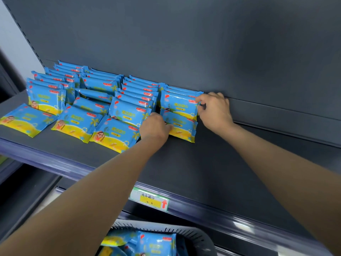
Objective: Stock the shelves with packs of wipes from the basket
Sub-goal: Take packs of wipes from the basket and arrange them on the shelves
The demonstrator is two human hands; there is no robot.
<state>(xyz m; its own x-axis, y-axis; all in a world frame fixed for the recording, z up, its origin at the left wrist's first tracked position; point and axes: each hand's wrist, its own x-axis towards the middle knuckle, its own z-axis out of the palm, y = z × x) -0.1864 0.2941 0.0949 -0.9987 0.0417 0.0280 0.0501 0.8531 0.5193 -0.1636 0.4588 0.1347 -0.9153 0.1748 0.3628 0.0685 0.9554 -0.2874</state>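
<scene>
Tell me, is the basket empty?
Not empty. Blue and yellow packs lie inside the basket at the bottom of the view. How full cannot be told: it is cut off.

The price tag point(149, 199) on the shelf edge point(203, 209) shows blurred Chinese characters, a number like 2.9 on yellow, and a red up arrow. Each pack point(129, 113) bears a yellow oval starting with "10"; its other print is unreadable.

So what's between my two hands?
In the head view, two wipes packs: the front pack at the left hand, the rear pack pinched by the right hand.
</scene>
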